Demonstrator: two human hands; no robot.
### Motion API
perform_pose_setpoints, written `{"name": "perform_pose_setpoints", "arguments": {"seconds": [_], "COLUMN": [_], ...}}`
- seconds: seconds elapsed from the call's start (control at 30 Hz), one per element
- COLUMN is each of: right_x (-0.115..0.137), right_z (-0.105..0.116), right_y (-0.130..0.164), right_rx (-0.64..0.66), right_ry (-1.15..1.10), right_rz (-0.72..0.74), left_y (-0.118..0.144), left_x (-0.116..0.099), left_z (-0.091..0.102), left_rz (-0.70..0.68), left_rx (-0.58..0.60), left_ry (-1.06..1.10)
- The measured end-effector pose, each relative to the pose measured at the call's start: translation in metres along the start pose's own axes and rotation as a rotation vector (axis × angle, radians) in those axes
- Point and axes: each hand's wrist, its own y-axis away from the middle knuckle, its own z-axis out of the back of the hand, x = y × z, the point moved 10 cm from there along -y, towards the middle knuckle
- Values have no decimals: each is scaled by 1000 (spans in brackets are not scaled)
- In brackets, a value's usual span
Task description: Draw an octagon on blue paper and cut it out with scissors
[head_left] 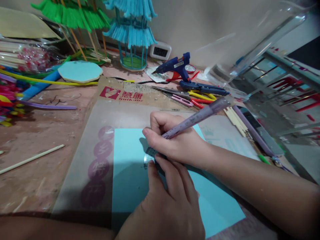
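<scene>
A: Pen (197, 117) is gripped in the right hand (175, 141), fingers closed round the barrel, tip brought down at the edge of a small clear protractor (149, 155). The tip itself is hidden behind the fingers.

B: Left hand (167, 200)?

A: Fingertips are pressed down on the protractor, pinning it flat on the blue paper (130, 173). The paper lies on a brown paper bag (100, 133) in the middle of the desk, straight in front.

B: Notes on doing the marking well?

A: By judgement: pressure should be kept even on the protractor so it cannot turn, the pen held steep against its edge, and the line drawn lightly. The bag underneath is soft, so a heavy stroke could dent the sheet.

B: Surface and room?

A: Worn pinkish desk (45, 133), dusty with scraps. A wooden stick (32, 158) lies well left. Beyond the bag: glue gun (178, 66), scissors (180, 96), a pale blue disc (80, 71). At the back wall, two fringed models, green (72, 16) and blue (131, 30), with a small clock (160, 50) beside them. A clear plastic box (262, 40) stands at right. Lighting is dim; shadow falls across the near edge.
</scene>
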Motion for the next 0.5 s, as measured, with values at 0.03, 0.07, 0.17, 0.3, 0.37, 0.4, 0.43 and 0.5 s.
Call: {"name": "perform_pose_setpoints", "arguments": {"seconds": [0.03,0.07,0.17,0.3,0.37,0.4,0.43,0.5], "right_x": [0,0,0,0,0,0,0,1], "right_z": [0,0,0,0,0,-1,0,0], "right_y": [0,0,0,0,0,0,0,0], "right_rx": [-1,-1,-1,-2,-1,0,1,-1], "right_ry": [-1,-4,-12,-11,-9,-7,-5,-3], "right_rz": [0,2,6,7,6,5,6,8], "left_y": [0,0,0,0,0,0,0,0], "left_x": [0,0,0,0,-1,-1,-1,0], "left_z": [0,0,0,1,1,1,2,3], "left_rz": [0,0,13,10,-11,-19,-20,-15], "left_rx": [-4,-6,-11,-25,-31,-33,-39,-46], "left_ry": [0,-1,-1,-7,-14,-14,-13,-13]}}
